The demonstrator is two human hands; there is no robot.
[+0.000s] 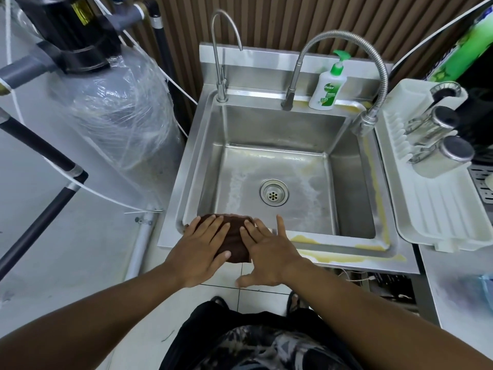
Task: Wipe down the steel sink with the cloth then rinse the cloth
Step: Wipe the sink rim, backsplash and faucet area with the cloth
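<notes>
Steel sink (282, 124) against slatted wall (293, 20); brown cloth (234, 237) folded on front-left rim, left hand (200, 252) and right hand (269, 259) flat on it, fingers spread. Looks soft, light, likely limp; bunch its edge to grip

Open bowl, crowded edges
The steel sink (208, 156) bowl is open above the drain strainer (274, 193). A gooseneck tap (221, 88) and a soap bottle (327, 88) stand on the far ledge; the spring faucet (366, 121) head hangs over the far right corner. A dish rack (432, 209) sits against the right rim, a wrapped tank (120, 116) flanks the left; left hand (202, 247), right hand (269, 252) and cloth (234, 236) cover the near left rim.
</notes>
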